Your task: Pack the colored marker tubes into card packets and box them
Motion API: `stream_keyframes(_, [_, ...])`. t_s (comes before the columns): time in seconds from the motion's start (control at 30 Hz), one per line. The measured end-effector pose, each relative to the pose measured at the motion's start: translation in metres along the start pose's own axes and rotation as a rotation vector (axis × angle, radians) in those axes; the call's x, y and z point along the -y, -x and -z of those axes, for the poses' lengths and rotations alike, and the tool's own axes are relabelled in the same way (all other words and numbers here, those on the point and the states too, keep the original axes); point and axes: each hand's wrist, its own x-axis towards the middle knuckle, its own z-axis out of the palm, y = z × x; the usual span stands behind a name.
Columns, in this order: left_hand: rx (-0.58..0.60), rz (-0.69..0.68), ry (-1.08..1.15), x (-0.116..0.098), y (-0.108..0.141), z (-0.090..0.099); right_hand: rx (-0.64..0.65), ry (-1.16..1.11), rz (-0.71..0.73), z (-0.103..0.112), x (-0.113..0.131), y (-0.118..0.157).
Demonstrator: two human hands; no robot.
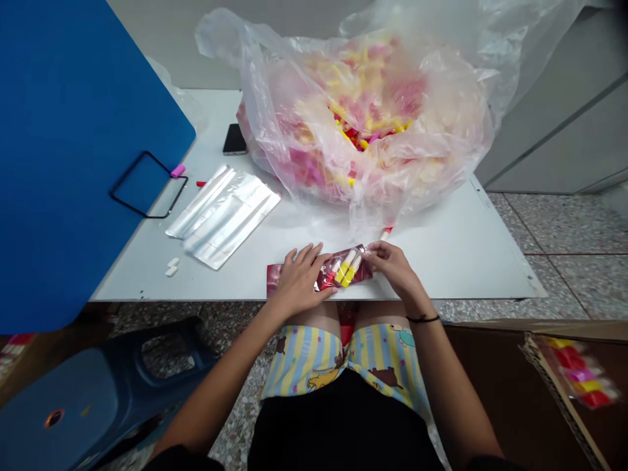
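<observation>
A dark red packet with a clear window (pixel 321 282) lies along the table's front edge. White sticks with yellow and red ends (pixel 348 267) show through clear film at its right part. My left hand (pixel 300 278) rests flat over the packet's left part, fingers spread, thumb by its lower edge. With finger and thumb together, my right hand (pixel 391 267) pinches the packet's right end. Just beyond that hand lies a loose white stick with a red end (pixel 386 233), partly under the plastic bag. What my left palm covers is hidden.
A big translucent bag (pixel 304 131) of colourful pieces fills the table's back. Flat clear sleeves (pixel 230 219), a phone (pixel 235 140) and small white pieces (pixel 172 267) lie left, near a blue panel (pixel 73 144). A blue stool (pixel 78 399) stands lower left; a cardboard box (pixel 490 366) lower right.
</observation>
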Motion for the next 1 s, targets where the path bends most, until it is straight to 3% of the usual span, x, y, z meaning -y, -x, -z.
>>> stream_keyframes(0.1, [-0.06, -0.042, 0.061, 0.0, 0.001, -0.003, 0.097, -0.233, -0.102, 0.007, 0.006, 0.001])
stream_keyframes(0.27, [-0.04, -0.09, 0.115, 0.004, 0.002, 0.003, 0.102, -0.179, -0.061, 0.009, -0.001, -0.002])
stream_keyframes(0.47, [0.007, -0.077, 0.076, -0.002, -0.015, 0.007, -0.108, 0.149, 0.185, -0.01, -0.008, -0.007])
stream_keyframes(0.57, [-0.029, -0.074, 0.055, -0.004, -0.024, 0.004, -0.221, 0.296, 0.26, -0.019, -0.007, -0.004])
stream_keyframes(1.0, [-0.128, -0.02, -0.008, -0.005, -0.031, 0.0, -0.343, 0.79, 0.367, -0.047, -0.012, -0.003])
